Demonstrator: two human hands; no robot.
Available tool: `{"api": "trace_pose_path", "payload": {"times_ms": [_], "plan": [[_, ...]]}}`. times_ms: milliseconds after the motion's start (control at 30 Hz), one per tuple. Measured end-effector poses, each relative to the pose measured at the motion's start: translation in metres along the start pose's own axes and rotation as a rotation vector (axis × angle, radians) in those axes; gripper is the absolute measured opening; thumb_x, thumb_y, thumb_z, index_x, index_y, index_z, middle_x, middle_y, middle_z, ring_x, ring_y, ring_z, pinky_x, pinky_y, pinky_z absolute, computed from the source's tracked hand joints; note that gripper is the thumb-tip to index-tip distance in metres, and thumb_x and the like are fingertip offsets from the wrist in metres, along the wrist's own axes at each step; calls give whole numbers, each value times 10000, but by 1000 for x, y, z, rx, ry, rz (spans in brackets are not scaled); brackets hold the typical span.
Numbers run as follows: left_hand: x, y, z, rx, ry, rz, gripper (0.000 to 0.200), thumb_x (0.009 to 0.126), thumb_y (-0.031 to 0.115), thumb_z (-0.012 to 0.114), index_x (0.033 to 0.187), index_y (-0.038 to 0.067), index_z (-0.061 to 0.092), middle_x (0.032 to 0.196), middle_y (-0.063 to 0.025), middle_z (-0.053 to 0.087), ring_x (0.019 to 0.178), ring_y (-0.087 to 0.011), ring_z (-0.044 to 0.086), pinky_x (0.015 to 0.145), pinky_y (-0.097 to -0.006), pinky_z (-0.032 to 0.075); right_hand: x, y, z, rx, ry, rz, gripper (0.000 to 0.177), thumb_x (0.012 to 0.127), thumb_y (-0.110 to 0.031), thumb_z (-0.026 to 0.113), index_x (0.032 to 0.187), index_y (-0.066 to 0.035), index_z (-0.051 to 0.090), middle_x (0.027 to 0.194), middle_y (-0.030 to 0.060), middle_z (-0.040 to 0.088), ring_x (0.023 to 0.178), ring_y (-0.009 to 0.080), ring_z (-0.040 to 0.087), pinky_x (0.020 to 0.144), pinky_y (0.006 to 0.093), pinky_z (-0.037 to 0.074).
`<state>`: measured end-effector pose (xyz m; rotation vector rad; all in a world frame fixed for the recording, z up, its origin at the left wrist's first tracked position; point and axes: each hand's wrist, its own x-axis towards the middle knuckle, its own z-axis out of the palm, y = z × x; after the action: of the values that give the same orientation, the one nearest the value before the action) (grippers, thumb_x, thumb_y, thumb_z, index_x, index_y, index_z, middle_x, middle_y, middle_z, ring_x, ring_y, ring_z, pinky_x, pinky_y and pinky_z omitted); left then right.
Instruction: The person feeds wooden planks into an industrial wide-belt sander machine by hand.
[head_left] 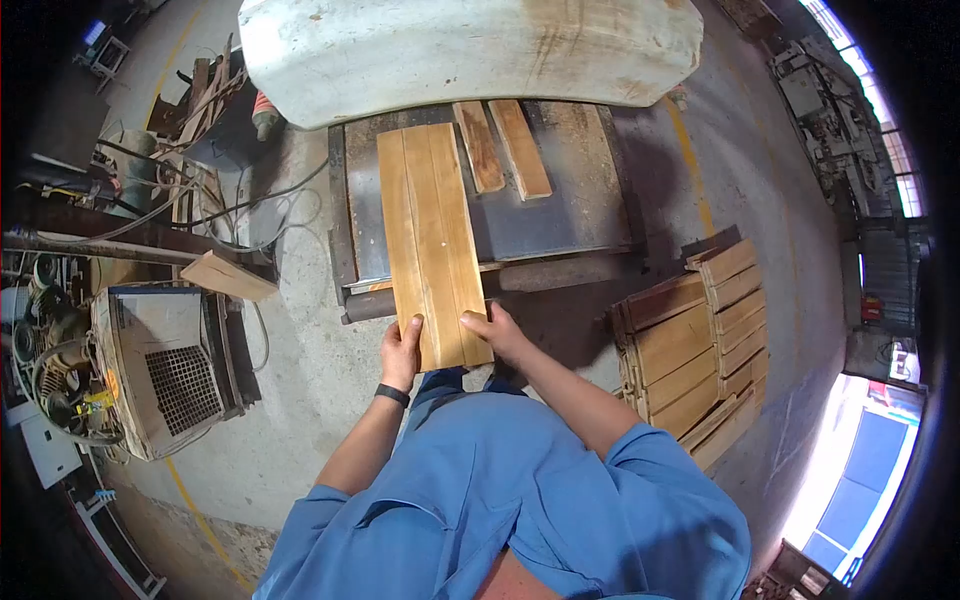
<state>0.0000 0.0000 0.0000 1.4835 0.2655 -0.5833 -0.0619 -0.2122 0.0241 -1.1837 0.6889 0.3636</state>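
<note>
A wide wooden panel (pixel 435 240), with lines running along its length, lies between my hands, its far part over the dark machine table (pixel 570 225). My left hand (pixel 402 352) grips its near left edge, thumb on top. On the near right edge, my right hand (pixel 497 332) holds it the same way, fingers hidden beneath. Two narrower boards, one darker (pixel 480 147) and one lighter (pixel 520 150), rest on the table right of the panel, their far ends under the big white machine cover (pixel 470 50).
Stacked wooden panels (pixel 690 345) stand on the right. At the left are a box with a black grille (pixel 155 370), a loose board (pixel 230 275), hoses, and a dark bin (pixel 235 140) of wood scraps. A roller (pixel 370 305) runs along the table's near edge.
</note>
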Motion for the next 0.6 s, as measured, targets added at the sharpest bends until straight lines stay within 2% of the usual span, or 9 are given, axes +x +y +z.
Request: {"api": "trace_pose_path", "payload": {"times_ms": [67,167,200,300,333,433,467,567,600], "plan": [[-14,19,9,-22,11,-18,547,953,361,654,1239,-92,544,1080,-178,668,983,-208,631,862,-322,510,-8,3,6,-25,33,-267,587,852,-390,747,1205,33,541,1116,173,655,1035,230,634,913,405,502],[-51,34,0,94,61,63,512,961,346,642,1212,-90,550,1079,-167,668,982,-209,631,855,-317,510,-31,11,15,-185,58,-264,623,816,-400,774,1157,68,544,1096,188,664,1027,249,647,909,395,501],[-47,10,-5,29,49,104,506,958,347,643,1201,-87,548,1075,-179,668,987,-226,632,858,-333,509,-35,17,13,-246,61,-300,701,781,-435,796,1172,78,524,1114,228,652,1048,284,645,906,397,501],[-46,-16,-11,273,90,53,534,951,371,645,1208,-85,539,1067,-216,670,991,-263,645,860,-364,512,-22,39,2,-491,93,-243,664,817,-415,788,1182,50,486,1093,150,631,1030,190,588,878,359,501],[-37,-19,-14,391,102,-60,580,931,409,661,1200,-90,540,1057,-260,670,991,-309,658,859,-390,514,-14,40,2,-477,87,-183,704,792,-467,789,1164,49,489,1084,205,643,1026,254,620,881,392,504],[-38,-9,-5,492,212,27,626,915,455,664,1180,-101,549,1047,-276,674,982,-333,669,846,-396,520,-16,17,8,-697,251,-68,763,772,-541,753,1216,25,501,1174,281,623,1127,396,607,964,459,464],[-35,-14,-8,437,195,82,651,900,473,677,1164,-109,556,1033,-273,679,962,-334,673,839,-393,524,-22,2,10,-657,274,-184,726,787,-539,729,1206,9,501,1169,282,622,1106,426,605,942,479,471],[-30,-22,-17,408,174,46,673,889,477,690,1165,-120,552,1024,-274,680,937,-329,675,831,-396,527,-27,-29,7,-732,336,-167,718,812,-521,707,1233,15,478,1166,277,624,1105,426,606,931,482,478],[-30,-19,-17,398,175,23,648,890,446,708,1160,-123,553,1022,-256,682,924,-297,668,832,-380,525,-33,-38,12,-807,413,-188,686,827,-440,711,1266,14,444,1168,281,620,1106,428,603,923,485,486]]}}
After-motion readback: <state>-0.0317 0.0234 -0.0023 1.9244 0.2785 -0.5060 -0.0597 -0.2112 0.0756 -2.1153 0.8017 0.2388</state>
